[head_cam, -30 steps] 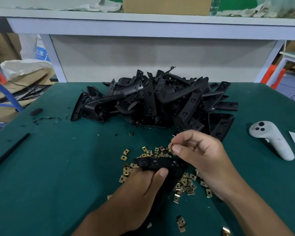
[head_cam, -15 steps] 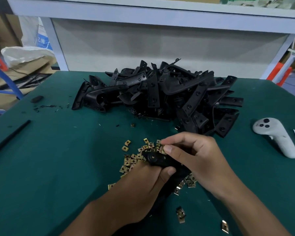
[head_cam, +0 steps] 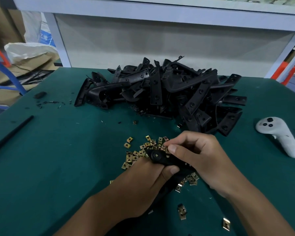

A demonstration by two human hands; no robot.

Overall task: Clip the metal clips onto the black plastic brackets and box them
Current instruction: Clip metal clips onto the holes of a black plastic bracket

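Black bracket [head_cam: 162, 157] gripped by left hand [head_cam: 143, 183]; right hand [head_cam: 199, 155] pinches metal clip [head_cam: 167, 149]; no legible writing.

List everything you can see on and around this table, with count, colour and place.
table: one, green top, fills the foreground
brackets: many, black, piled at the table's far middle
held bracket: one, black, between both hands
clips: many, gold, scattered in front of the pile and under the hands
controller: one, white, right side of the table
rod: one, black, left edge
bits: several, black, far left of the table
bag: one, white, off the table at left
left hand: grips the held bracket
right hand: pinches a clip, mostly hidden, at the bracket's end
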